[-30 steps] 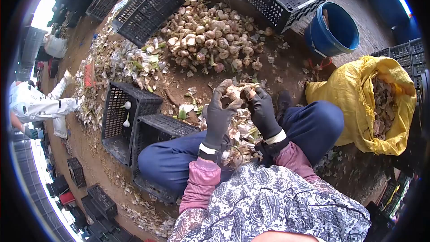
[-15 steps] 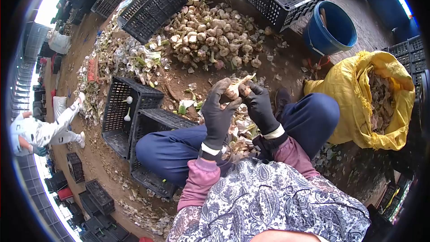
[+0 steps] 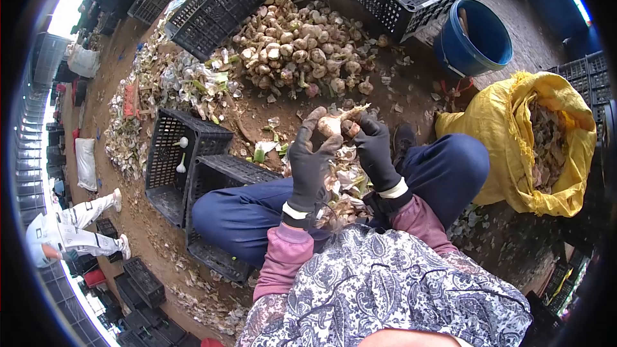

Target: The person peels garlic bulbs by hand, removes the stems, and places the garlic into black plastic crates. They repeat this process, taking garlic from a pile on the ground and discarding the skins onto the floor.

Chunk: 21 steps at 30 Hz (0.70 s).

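Note:
In front of my lap, my gloved left hand (image 3: 310,162) grips a garlic bulb (image 3: 330,126) between thumb and fingers. The bulb is pale, and its dry stalk points to the right. My gloved right hand (image 3: 375,154) is closed at the stalk side, pinching the bulb's stalk and skin. Something brownish sits at its thumb tip, too small to name. Under both hands lies a heap of garlic skins (image 3: 347,173) between my knees. Beyond them is a large pile of unpeeled garlic bulbs (image 3: 302,48).
Left of my knee, a black crate (image 3: 168,177) on its side holds two white garlic bulbs (image 3: 182,159). A yellow sack (image 3: 482,115) of skins and a blue bucket (image 3: 443,51) stand right. More crates (image 3: 218,16) lie behind. A person (image 3: 77,231) walks far left.
The bulb has turned slightly in my fingers and shows a paler, smoother side. Both hands stay in nearly the same place. The person at far left has walked toward the bottom of the view.

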Tool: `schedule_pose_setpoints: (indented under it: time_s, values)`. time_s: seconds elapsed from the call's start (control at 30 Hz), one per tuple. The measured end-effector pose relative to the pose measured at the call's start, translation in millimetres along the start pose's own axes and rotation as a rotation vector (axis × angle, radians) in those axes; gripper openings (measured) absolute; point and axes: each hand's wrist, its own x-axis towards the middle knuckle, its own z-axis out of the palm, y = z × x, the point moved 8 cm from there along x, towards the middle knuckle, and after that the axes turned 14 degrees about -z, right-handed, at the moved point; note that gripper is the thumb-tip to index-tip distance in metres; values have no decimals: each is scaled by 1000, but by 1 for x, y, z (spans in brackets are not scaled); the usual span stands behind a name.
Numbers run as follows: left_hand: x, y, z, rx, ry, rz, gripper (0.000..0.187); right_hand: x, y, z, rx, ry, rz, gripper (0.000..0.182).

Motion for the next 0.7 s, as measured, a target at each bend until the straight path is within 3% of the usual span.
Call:
schedule_pose_setpoints:
  time_s: [0.07, 0.13, 0.17, 0.23, 0.27, 0.33, 0.37, 0.4, 0.43, 0.47, 0.5, 0.57, 0.67, 0.7]
  values:
    - [3, -15, -5, -188, -110, -106, 43, 4, -16, 3, -259, -94, -193, 19]
    - [2, -31, -2, -402, -257, -270, 53, 4, -36, 13, -480, -140, -382, 23]
    - [2, -37, -9, -351, -180, -298, 54, 3, -46, 19, -589, -163, -478, 25]
    - [5, -45, -20, -250, -26, -353, 56, 0, -50, 28, -638, -242, -469, 25]
    - [11, -46, -26, -202, 84, -181, 52, -2, -54, 35, -645, -282, -499, 25]
    - [12, -41, -19, -291, 21, -211, 50, -4, -55, 39, -660, -315, -536, 28]
    - [13, -37, -14, -336, -11, -227, 50, -3, -46, 31, -553, -247, -489, 26]
    - [8, -29, -1, -441, 57, -429, 50, 0, -40, 25, -446, -178, -440, 25]
    - [7, -37, 2, -510, -96, -433, 52, 2, -34, 18, -338, -109, -391, 23]
    - [3, -50, -4, -576, -248, -433, 54, 2, -12, -1, -56, 56, -85, 16]
    - [-1, -50, -4, -549, -244, -444, 59, 6, -5, -13, 44, 213, 68, 15]
    - [-6, -48, -5, -496, -236, -467, 70, 4, 18, -28, 45, 113, 174, 24]
    - [-4, -40, -25, -276, -109, -370, 70, -5, 11, 5, -900, -488, -119, 45]
    - [-4, -34, -30, -202, -61, -347, 69, -6, 8, 7, -783, -472, -124, 51]
